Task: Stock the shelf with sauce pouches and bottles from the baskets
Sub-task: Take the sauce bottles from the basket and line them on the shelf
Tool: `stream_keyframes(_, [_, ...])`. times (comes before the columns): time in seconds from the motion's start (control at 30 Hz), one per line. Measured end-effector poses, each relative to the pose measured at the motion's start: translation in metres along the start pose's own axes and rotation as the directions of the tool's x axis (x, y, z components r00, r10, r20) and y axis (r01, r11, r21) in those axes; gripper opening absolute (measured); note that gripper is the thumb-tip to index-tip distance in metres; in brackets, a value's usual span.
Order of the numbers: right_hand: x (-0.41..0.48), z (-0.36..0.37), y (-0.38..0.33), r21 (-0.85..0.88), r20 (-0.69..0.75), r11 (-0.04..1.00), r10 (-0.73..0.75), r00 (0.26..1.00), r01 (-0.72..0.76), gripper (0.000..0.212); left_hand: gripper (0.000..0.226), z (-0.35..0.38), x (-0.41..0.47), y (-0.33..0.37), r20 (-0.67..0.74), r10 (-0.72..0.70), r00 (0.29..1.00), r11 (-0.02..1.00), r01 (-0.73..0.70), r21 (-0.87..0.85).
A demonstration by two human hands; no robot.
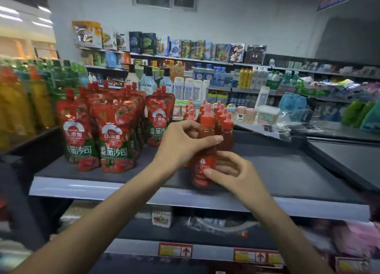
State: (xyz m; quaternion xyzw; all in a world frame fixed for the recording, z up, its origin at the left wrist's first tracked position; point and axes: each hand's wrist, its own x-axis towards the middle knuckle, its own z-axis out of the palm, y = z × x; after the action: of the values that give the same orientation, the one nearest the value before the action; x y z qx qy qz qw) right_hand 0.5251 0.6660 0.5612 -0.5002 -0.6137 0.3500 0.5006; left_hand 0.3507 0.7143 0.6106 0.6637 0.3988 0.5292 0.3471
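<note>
Near the front lip of the shelf [287, 171], a red sauce bottle [205, 165] is held upright, probably to square it label-forward ahead of the bottle cluster [223, 117] at its twelve o'clock. The tomato pouches [111, 134] stand at its ten o'clock. Extended from seven o'clock, the left hand [181, 142] curls around the bottle's shoulder; the right hand [232, 171], from five o'clock, pinches its label low down.

pouches [96, 128] stand left of bottles [218, 117] — both on shelf [287, 171].
</note>
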Motion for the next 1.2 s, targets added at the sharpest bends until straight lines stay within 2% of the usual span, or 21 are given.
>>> stream_keyframes(0.1, [0.003,0.032,0.004,-0.312,-0.138,0.950,-0.064,0.988,0.017,0.065,0.052,-0.002,0.001,-0.009,-0.134,0.035,0.990,0.988,-0.014,0.151])
stream_keyframes(0.17, [0.007,0.046,0.005,-0.373,-0.211,0.928,-0.090,0.973,0.005,0.067,0.055,0.000,-0.001,-0.013,-0.159,0.055,0.986,0.979,-0.022,0.202])
stream_keyframes(0.23, [0.010,0.053,0.004,-0.342,-0.239,0.940,-0.078,0.968,-0.008,0.064,0.049,-0.002,-0.005,-0.017,-0.136,0.083,0.987,0.975,-0.053,0.215])
stream_keyframes(0.3, [0.014,0.055,0.007,-0.287,-0.228,0.958,-0.051,0.972,-0.017,0.058,0.032,-0.011,-0.005,-0.020,-0.061,0.068,0.996,0.994,-0.062,0.087])
stream_keyframes(0.37, [0.017,0.053,0.013,-0.142,-0.185,0.989,0.004,0.983,-0.030,0.062,0.024,-0.022,-0.005,-0.026,0.030,0.033,0.999,0.999,-0.033,0.000])
stream_keyframes(0.43, [0.019,0.051,0.020,-0.003,-0.117,0.998,0.059,0.991,-0.060,0.067,0.026,-0.031,-0.006,-0.037,0.092,0.003,0.996,1.000,-0.003,-0.002])
stream_keyframes(0.53, [0.015,0.045,0.023,0.147,0.028,0.985,0.086,0.996,-0.089,0.060,0.036,-0.038,-0.006,-0.047,0.227,-0.050,0.973,0.996,0.065,-0.061])
stream_keyframes(0.6, [0.014,0.040,0.022,0.201,0.147,0.974,0.073,0.986,-0.102,0.058,0.035,-0.039,-0.002,-0.045,0.324,-0.052,0.945,0.983,0.105,-0.150])
stream_keyframes(0.67, [0.012,0.035,0.022,0.230,0.248,0.967,0.050,0.968,-0.109,0.056,0.030,-0.041,0.002,-0.039,0.351,-0.041,0.935,0.969,0.123,-0.213])
stream_keyframes(0.73, [0.012,0.033,0.024,0.275,0.282,0.954,0.037,0.959,-0.118,0.057,0.026,-0.042,0.002,-0.034,0.326,-0.040,0.945,0.966,0.120,-0.230])
stream_keyframes(0.8, [0.011,0.035,0.027,0.235,0.224,0.967,0.045,0.974,-0.099,0.059,0.022,-0.040,0.001,-0.032,0.244,-0.017,0.970,0.983,0.061,-0.175])
stream_keyframes(0.9, [0.011,0.048,0.027,-0.050,0.032,0.999,0.022,0.999,-0.020,0.064,0.022,-0.032,0.001,-0.033,0.101,0.029,0.994,0.998,-0.023,-0.060])
stream_keyframes(0.97, [0.011,0.059,0.025,-0.267,-0.076,0.963,-0.048,0.996,0.026,0.064,0.034,-0.024,0.002,-0.035,-0.003,0.047,0.999,0.996,-0.047,0.077])
stream_keyframes(1.03, [0.013,0.068,0.022,-0.380,-0.166,0.925,-0.089,0.982,0.019,0.060,0.046,-0.018,0.002,-0.037,-0.101,0.078,0.992,0.977,-0.056,0.203])
stream_keyframes(1.13, [0.020,0.075,0.019,-0.329,-0.218,0.944,-0.084,0.972,0.007,0.060,0.049,-0.013,0.003,-0.040,-0.199,0.130,0.971,0.950,-0.065,0.304])
stream_keyframes(1.2, [0.024,0.078,0.020,-0.327,-0.217,0.945,-0.075,0.973,0.000,0.061,0.047,-0.013,0.003,-0.044,-0.195,0.135,0.971,0.946,-0.068,0.316])
